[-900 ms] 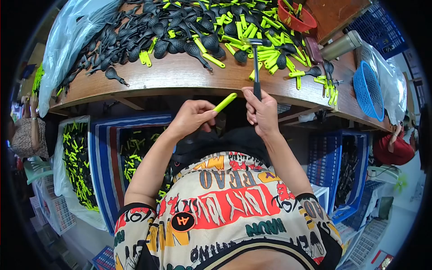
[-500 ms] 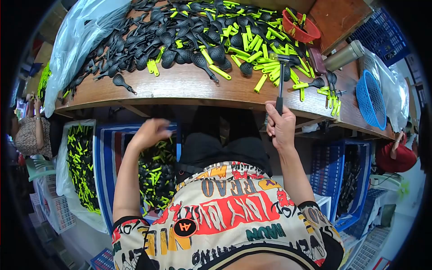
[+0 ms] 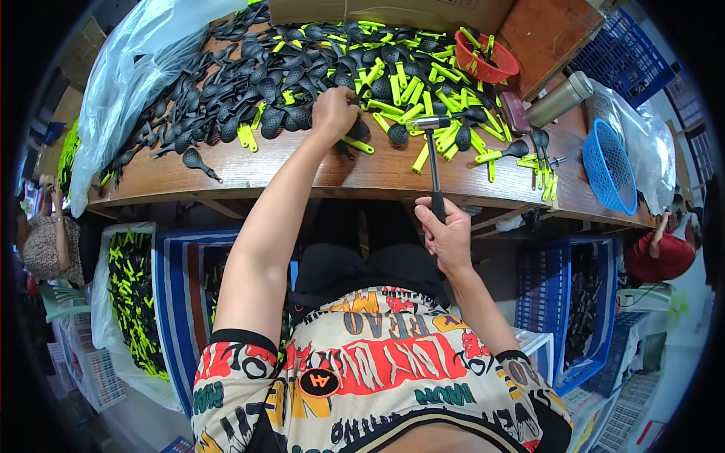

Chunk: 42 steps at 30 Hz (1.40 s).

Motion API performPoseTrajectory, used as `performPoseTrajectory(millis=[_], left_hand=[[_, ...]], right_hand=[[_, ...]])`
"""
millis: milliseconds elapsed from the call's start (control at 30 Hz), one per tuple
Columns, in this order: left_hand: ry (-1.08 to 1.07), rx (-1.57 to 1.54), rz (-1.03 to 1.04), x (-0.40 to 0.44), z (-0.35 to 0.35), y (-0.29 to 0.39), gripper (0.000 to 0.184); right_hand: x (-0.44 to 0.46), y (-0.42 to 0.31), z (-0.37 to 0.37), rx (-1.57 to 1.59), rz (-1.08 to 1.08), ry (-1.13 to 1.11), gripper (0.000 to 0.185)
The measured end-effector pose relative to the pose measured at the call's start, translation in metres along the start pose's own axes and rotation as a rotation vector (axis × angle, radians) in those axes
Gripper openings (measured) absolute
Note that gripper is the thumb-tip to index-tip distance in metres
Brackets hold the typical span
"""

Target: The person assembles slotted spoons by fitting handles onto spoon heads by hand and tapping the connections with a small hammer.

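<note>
On a brown table [image 3: 264,172], piled spoons [image 3: 268,89], blue basket [image 3: 613,170], perhaps a carton [image 3: 393,11]

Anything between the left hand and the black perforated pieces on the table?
Nothing visible: the left hand is among the black perforated pieces, though its grasp is hidden. The hammer in the right hand is off to the right.

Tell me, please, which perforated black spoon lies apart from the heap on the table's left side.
It is the lone spoon on bare tabletop in front of the heap, left of the left hand; the heaped spoons overlap.
</note>
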<state>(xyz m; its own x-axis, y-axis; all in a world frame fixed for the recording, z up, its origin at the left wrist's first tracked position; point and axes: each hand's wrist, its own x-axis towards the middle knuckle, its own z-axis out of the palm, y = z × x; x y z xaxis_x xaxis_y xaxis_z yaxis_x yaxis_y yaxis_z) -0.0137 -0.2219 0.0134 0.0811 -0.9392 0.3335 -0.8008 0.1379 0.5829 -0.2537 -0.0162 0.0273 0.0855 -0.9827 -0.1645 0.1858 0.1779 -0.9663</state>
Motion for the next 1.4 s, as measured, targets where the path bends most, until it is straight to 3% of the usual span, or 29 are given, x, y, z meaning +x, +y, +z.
performPoseTrajectory(millis=[67, 167, 233, 333, 467, 700, 767, 900, 1033, 1133, 1167, 1200, 1300, 1400], left_hand=[[0.0, -0.178, -0.038, -0.019, -0.02, 0.006, 0.022], [-0.263, -0.895, -0.227, -0.074, -0.055, 0.008, 0.019], [-0.485, -1.01, -0.381, -0.113, -0.073, 0.004, 0.016], [-0.48, -1.001, -0.559, -0.156, -0.068, 0.002, 0.009], [-0.34, -0.884, -0.608, -0.168, -0.056, -0.004, 0.005], [-0.268, -0.827, -0.612, -0.168, -0.05, 0.0, 0.007], [-0.258, -0.822, -0.604, -0.168, -0.049, 0.002, 0.007], [-0.245, -0.822, -0.583, -0.168, -0.052, 0.003, 0.008], [-0.253, -0.862, -0.583, -0.168, -0.05, 0.002, 0.007], [-0.253, -0.814, -0.579, -0.168, -0.053, 0.004, 0.007], [-0.253, -0.815, -0.576, -0.168, -0.052, 0.003, 0.007], [-0.247, -0.818, -0.576, -0.167, -0.053, 0.004, 0.007], [-0.243, -0.801, -0.575, -0.168, -0.056, 0.006, 0.006], [-0.228, -0.794, -0.531, -0.168, -0.055, 0.003, 0.007]], right_hand=[[-0.003, -0.003, -0.004, -0.057, -0.022, 0.027, 0.014], [-0.004, 0.001, -0.012, -0.198, -0.125, 0.056, 0.018], [-0.005, 0.008, -0.019, -0.332, -0.255, 0.06, 0.024], [-0.014, 0.005, -0.018, -0.499, -0.325, 0.039, 0.024], [-0.022, 0.005, -0.014, -0.771, -0.522, 0.004, 0.024], [-0.029, -0.006, -0.004, -0.721, -0.818, 0.13, 0.031], [-0.025, 0.005, -0.013, -1.24, -0.694, 0.015, 0.032], [-0.022, -0.003, -0.01, -1.042, -0.703, 0.036, 0.031], [-0.022, -0.009, -0.003, -0.773, -0.895, 0.116, 0.034], [-0.023, 0.004, -0.006, -1.247, -0.681, 0.028, 0.033], [-0.025, 0.001, -0.007, -1.283, -0.696, 0.029, 0.033], [-0.022, -0.002, -0.006, -1.284, -0.703, 0.027, 0.033], [-0.012, -0.003, -0.007, -0.898, -0.911, 0.138, 0.035], [-0.015, 0.0, -0.013, -1.051, -0.841, 0.114, 0.034]])
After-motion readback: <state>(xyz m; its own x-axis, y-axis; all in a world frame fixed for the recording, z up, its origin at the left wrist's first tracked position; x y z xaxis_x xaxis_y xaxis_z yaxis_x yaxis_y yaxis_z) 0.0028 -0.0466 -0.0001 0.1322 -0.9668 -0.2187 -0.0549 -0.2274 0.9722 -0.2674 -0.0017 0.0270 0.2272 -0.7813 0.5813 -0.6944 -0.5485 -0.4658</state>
